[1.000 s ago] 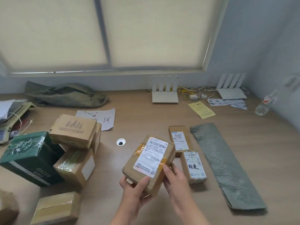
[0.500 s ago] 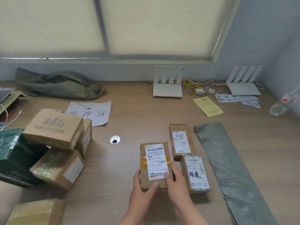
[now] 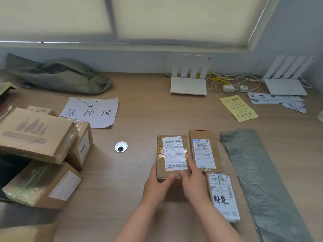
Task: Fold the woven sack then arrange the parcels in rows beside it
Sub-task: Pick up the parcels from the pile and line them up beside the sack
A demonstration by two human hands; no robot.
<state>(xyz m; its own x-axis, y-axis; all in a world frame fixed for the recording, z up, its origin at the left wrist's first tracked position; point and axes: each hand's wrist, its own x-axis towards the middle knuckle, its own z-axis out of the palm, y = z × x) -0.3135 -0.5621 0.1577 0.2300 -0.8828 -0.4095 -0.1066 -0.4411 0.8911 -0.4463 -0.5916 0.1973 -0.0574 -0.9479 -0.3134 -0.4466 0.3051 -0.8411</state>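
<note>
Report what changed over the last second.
The taped parcel, held tilted in the air by both hands, came down flat on the table, left of the far labelled parcel. The left hand and right hand still grip its near end. That parcel, the near labelled parcel and the folded sack stayed put.

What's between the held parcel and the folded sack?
Head view: one other labelled parcel lies between the held parcel and the folded sack.
</note>
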